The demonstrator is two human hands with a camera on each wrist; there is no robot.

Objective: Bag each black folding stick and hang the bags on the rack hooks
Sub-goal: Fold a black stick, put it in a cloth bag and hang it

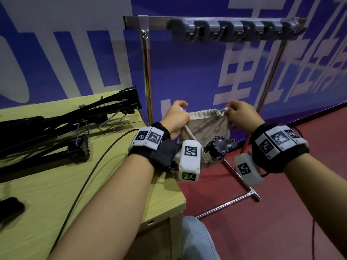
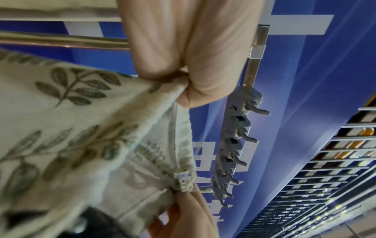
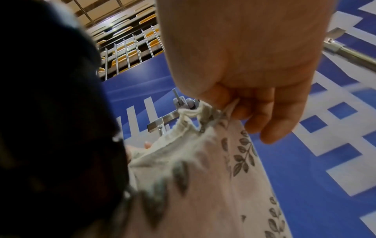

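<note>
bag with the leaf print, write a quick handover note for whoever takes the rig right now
Left hand: pinches the bag's left top edge.
Right hand: pinches its right edge at the drawstring.
The bag hangs between them, below the rack hooks, something black inside.
More black folding sticks lie on the table.
Done: one bag loaded.
Left: hang it, then bag the rest; no hook carries a bag.

Both forearms reached forward and slightly inward, each wrist wrapped in a black band carrying white marker blocks. The left hand was raised with knuckles up, its thumb and curled fingers pinched together on cloth. The right hand sat level with it, well apart, fingers curled in a matching pinch.
</note>
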